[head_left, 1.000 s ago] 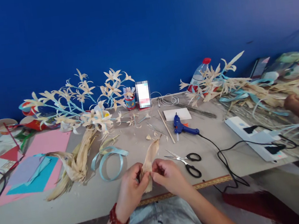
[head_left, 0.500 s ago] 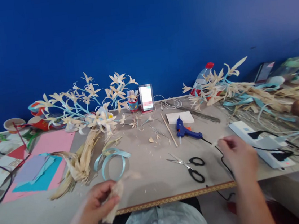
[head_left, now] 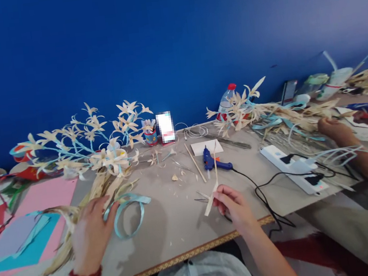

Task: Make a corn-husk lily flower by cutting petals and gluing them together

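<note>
My right hand (head_left: pixel 231 204) pinches a narrow strip of dried husk (head_left: pixel 213 188) that points up and away over the table, just above the scissors (head_left: pixel 204 195). My left hand (head_left: pixel 90 230) rests with fingers curled on a pile of dried corn husks (head_left: pixel 87 199) at the left, beside a loop of light blue ribbon (head_left: pixel 129 209). A red bead bracelet sits on my left wrist.
Husk flowers on blue stems (head_left: pixel 90 136) stand behind the pile. A blue glue gun (head_left: pixel 213 163), a wooden stick (head_left: pixel 196 168), a white power strip (head_left: pixel 291 168) with black cables, coloured paper sheets (head_left: pixel 29 215) and a bottle (head_left: pixel 228 99) lie around. Another person's hands (head_left: pixel 335 130) work at the right.
The husk piece my hands held together was torn apart. My left hand swung out to the husk pile, and my right hand came back to the middle with a thin strip. The view shifted.
</note>
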Demonstrator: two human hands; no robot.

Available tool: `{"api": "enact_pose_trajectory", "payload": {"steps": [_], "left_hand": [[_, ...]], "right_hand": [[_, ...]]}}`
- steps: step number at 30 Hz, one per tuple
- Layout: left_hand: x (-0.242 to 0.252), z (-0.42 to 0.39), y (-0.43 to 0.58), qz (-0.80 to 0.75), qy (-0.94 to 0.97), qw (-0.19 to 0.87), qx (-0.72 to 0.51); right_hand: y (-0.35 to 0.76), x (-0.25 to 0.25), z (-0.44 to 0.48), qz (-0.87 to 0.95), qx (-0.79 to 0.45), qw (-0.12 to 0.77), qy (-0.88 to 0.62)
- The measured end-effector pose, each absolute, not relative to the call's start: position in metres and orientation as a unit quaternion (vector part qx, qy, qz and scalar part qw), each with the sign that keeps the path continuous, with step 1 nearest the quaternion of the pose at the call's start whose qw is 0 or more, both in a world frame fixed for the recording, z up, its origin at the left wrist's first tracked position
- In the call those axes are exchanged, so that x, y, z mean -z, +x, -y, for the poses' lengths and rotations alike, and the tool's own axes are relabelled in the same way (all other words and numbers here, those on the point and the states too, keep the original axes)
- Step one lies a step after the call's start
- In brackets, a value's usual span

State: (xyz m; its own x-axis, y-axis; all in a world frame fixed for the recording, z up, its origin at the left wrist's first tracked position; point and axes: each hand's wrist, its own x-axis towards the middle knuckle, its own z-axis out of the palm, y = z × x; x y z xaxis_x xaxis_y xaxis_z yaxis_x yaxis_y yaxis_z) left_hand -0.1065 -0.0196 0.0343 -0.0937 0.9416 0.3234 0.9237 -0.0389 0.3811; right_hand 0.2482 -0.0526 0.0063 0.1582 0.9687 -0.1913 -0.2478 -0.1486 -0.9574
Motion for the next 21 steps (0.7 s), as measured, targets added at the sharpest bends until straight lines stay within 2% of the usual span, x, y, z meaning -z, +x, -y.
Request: {"api": "enact_pose_trajectory", "payload": {"steps": [3,5,9,12,15,17,19,21], "left_hand": [[-0.029,0.045,-0.054,-0.606,0.684,0.223,-0.340],[-0.024,0.056,-0.018,-0.538,0.673,0.372,-0.346],[-0.010,0.062,0.024,-0.479,0.611,0.537,-0.329],[-0.003,0.062,0.028,-0.468,0.577,0.576,-0.340],[-0.004,0.058,0.020,-0.482,0.556,0.572,-0.363],[-0.007,0.052,0.014,-0.485,0.537,0.575,-0.382],[-0.010,0.042,0.009,-0.480,0.523,0.578,-0.402],[-0.012,0.031,0.006,-0.480,0.519,0.566,-0.423]], "right_hand": [[0.236,-0.007,0.055,0.344,-0.579,0.546,-0.499],[0.222,-0.005,0.057,0.334,-0.599,0.545,-0.483],[0.194,0.006,0.066,0.339,-0.621,0.539,-0.458],[0.190,0.013,0.068,0.388,-0.603,0.526,-0.458],[0.210,0.009,0.054,0.543,-0.478,0.467,-0.508],[0.230,0.000,0.033,0.662,-0.284,0.363,-0.591],[0.244,-0.009,0.005,0.710,-0.125,0.188,-0.667],[0.249,-0.015,-0.024,0.712,-0.095,0.142,-0.681]]}}
